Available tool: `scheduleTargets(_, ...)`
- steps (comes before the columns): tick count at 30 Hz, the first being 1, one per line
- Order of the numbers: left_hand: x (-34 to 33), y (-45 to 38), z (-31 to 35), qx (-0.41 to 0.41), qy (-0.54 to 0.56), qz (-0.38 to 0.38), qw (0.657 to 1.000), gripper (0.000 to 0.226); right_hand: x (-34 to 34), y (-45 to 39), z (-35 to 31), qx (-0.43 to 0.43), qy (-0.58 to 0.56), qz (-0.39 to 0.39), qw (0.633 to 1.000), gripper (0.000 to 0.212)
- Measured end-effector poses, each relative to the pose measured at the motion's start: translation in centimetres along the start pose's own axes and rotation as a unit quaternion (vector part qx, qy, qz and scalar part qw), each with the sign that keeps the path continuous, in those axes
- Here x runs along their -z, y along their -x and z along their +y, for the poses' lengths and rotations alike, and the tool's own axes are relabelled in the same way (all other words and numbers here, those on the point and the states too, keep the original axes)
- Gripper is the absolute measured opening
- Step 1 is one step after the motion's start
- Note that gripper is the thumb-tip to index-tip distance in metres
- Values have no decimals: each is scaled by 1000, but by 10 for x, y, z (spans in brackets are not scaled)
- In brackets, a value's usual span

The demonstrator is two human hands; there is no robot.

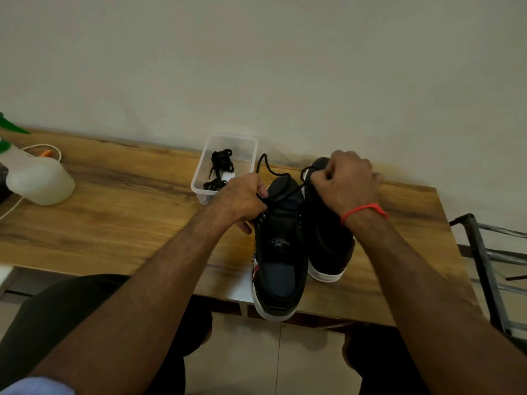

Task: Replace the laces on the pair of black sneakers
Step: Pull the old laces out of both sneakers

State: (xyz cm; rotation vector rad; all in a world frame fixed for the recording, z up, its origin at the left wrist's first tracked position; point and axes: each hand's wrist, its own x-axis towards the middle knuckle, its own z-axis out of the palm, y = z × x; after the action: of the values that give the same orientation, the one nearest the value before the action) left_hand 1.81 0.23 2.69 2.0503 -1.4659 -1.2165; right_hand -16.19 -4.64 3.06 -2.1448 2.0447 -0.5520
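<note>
Two black sneakers with white soles stand side by side on the wooden table (119,223), toes pointing away from me. The left sneaker (281,252) overhangs the table's front edge; the right sneaker (328,243) lies partly under my right forearm. A black lace (288,192) runs across the front of the left sneaker. My left hand (239,199) pinches one end of it, with a loose tail curving up behind. My right hand (348,181) grips the other end above the right sneaker's toe.
A clear plastic tub (245,143) behind my left hand holds more black laces (221,161). A white spray bottle (40,181) with a green trigger and a white cord lie at the table's left. A metal rack (484,260) stands right of the table.
</note>
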Motion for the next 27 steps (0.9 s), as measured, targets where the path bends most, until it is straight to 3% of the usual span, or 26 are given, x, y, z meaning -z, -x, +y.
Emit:
scheduleTargets(3, 0, 0, 0, 4, 4, 4, 1000, 22, 13, -10, 19, -60, -59, 50, 995, 15)
scheduleTargets(6, -1, 0, 0, 1, -2, 3, 1000, 25, 13, -12, 24, -65, -47, 33, 996, 22)
scheduleTargets(9, -1, 0, 1, -1, -8, 0, 1000, 26, 6, -1, 9, 40, -9, -14, 999, 37)
scheduleTargets(12, 0, -1, 2, 3, -12, -3, 1000, 24, -14, 19, -14, 184, 74, -81, 977, 29)
scheduleTargets(15, 0, 0, 1, 0, -24, -1, 1000, 22, -34, 33, -26, 212, 141, -160, 954, 35)
scheduleTargets(18, 1, 0, 1, -1, -29, -2, 1000, 22, -40, 35, -28, 215, 138, -170, 952, 33)
scheduleTargets(21, 2, -1, 0, 0, -27, -3, 1000, 23, -28, 22, -21, 151, 79, -105, 980, 21)
scheduleTargets(24, 1, -1, 0, -5, -31, 4, 1000, 24, -5, 3, -7, 15, -92, 47, 994, 15)
scheduleTargets(25, 1, -2, 0, -5, -33, 6, 999, 23, 2, -2, -2, -10, -119, 55, 991, 16)
scheduleTargets(27, -3, -2, -1, -10, -39, 6, 999, 18, 11, -6, 5, -36, -90, -10, 995, 28)
